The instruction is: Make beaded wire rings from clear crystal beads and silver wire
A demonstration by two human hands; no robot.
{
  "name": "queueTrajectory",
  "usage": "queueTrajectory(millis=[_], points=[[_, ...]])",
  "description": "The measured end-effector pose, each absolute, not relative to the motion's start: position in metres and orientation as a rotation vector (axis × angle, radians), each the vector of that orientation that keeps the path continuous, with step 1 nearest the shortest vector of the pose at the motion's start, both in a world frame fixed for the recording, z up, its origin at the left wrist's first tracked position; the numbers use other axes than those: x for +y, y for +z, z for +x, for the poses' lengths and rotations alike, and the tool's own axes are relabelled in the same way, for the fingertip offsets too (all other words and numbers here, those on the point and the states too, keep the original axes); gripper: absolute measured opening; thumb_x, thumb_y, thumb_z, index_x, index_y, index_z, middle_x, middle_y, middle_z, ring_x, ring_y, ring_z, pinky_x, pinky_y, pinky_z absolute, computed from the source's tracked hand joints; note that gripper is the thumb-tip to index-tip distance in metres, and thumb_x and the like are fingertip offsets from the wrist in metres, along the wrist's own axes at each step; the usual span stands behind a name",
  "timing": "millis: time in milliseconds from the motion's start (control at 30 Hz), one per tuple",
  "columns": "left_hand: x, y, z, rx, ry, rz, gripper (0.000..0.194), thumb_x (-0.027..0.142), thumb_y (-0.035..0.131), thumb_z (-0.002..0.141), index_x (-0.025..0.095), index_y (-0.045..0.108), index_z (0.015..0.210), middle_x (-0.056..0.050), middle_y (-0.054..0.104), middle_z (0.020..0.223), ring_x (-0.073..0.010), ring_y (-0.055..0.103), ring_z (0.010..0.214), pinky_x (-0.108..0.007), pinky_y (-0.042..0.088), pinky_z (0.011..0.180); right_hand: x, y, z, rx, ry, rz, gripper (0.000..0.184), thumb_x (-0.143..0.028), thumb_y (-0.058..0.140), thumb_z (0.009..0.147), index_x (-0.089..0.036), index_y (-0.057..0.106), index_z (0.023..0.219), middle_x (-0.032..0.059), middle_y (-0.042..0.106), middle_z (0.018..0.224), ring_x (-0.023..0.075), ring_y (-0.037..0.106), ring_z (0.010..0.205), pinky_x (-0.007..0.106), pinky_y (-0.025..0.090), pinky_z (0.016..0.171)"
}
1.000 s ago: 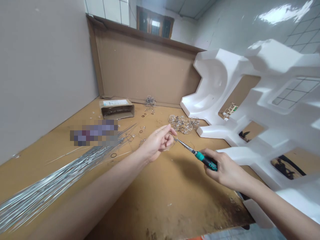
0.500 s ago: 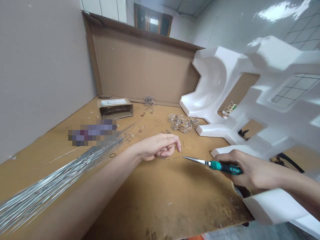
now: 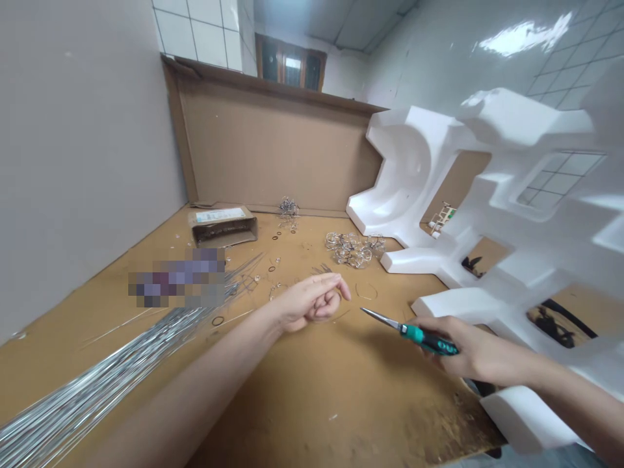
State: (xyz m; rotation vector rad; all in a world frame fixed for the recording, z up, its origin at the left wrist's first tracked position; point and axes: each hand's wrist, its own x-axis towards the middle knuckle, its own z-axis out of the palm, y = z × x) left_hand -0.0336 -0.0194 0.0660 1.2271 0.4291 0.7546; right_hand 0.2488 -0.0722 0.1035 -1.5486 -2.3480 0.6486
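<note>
My left hand [image 3: 312, 301] hovers low over the brown board [image 3: 312, 390], fingers curled loosely together; whether a thin wire sits in them I cannot make out. My right hand [image 3: 468, 354] grips green-handled needle-nose pliers [image 3: 414, 331], whose shut tip points left toward my left hand, a short gap away. A bent wire loop [image 3: 365, 291] lies on the board just beyond the pliers' tip. A pile of finished wire rings [image 3: 351, 248] sits further back.
A long bundle of straight silver wires [image 3: 112, 374] runs along the left. A small open cardboard box [image 3: 223, 225], a smaller wire heap [image 3: 288, 208] and loose rings sit near the cardboard back wall [image 3: 273, 149]. White foam packing [image 3: 487, 214] crowds the right side.
The pliers' tip has left my left hand's fingers and drawn back to the right. My left hand has sunk closer to the board. A wire loop now lies on the board.
</note>
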Motion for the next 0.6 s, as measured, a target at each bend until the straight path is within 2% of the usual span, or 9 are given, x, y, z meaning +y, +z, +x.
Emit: queueTrajectory(millis=[67,133,300,433,500,600], points=[[-0.018,0.064,-0.032,0.417,0.762,1.185,0.028,0.035,0.038,0.088,0.015,0.054,0.078,0.009,0.034,0.037,-0.0037,0.015,0.032,-0.015,0.012,0.034,-0.072,0.094,0.246,-2.384,0.759,-1.548,0.022,-0.02,0.054,0.063,-0.021,0.061,0.084,-0.0012,0.058,0.068,0.0134,0.051,0.058,0.023,0.037,0.051],[-0.019,0.063,-0.031,0.403,0.761,1.16,0.026,0.034,0.041,0.087,0.015,0.054,0.076,0.008,0.035,0.038,-0.0034,0.015,0.031,-0.015,0.013,0.034,-0.071,0.08,0.238,-2.365,0.725,-1.6,0.024,-0.024,0.051,0.069,-0.02,0.059,0.092,0.0006,0.06,0.075,0.015,0.053,0.063,0.024,0.038,0.055],[-0.022,0.064,-0.029,0.342,0.774,1.088,0.031,0.036,0.039,0.088,0.013,0.056,0.074,0.008,0.035,0.037,-0.0029,0.014,0.03,-0.015,0.013,0.033,-0.061,0.035,0.2,-2.316,0.081,-1.769,0.038,-0.034,0.05,0.074,-0.02,0.055,0.109,0.0096,0.059,0.095,0.0228,0.056,0.081,0.031,0.039,0.069],[-0.024,0.062,-0.025,0.28,0.812,0.983,0.031,0.033,0.037,0.088,0.014,0.056,0.074,0.007,0.036,0.037,-0.0032,0.016,0.03,-0.015,0.014,0.034,-0.052,0.012,0.167,-2.394,-0.05,-1.633,0.041,-0.041,0.051,0.075,-0.019,0.055,0.11,0.0112,0.059,0.097,0.0258,0.051,0.092,0.034,0.039,0.077],[-0.025,0.061,-0.023,0.273,0.855,0.938,0.026,0.029,0.04,0.087,0.013,0.057,0.075,0.005,0.04,0.042,-0.004,0.025,0.033,-0.016,0.021,0.037,-0.048,0.007,0.156,-2.402,-0.034,-1.587,0.042,-0.044,0.05,0.075,-0.019,0.055,0.109,0.011,0.058,0.098,0.0254,0.05,0.094,0.034,0.038,0.079],[-0.023,0.055,-0.02,0.279,0.93,0.914,0.02,0.026,0.045,0.084,0.012,0.058,0.076,0.002,0.046,0.049,-0.0068,0.04,0.043,-0.021,0.037,0.052,-0.039,0.008,0.15,-2.38,0.02,-1.519,0.042,-0.046,0.052,0.074,-0.02,0.057,0.107,0.0108,0.057,0.103,0.0262,0.046,0.1,0.037,0.035,0.085]])
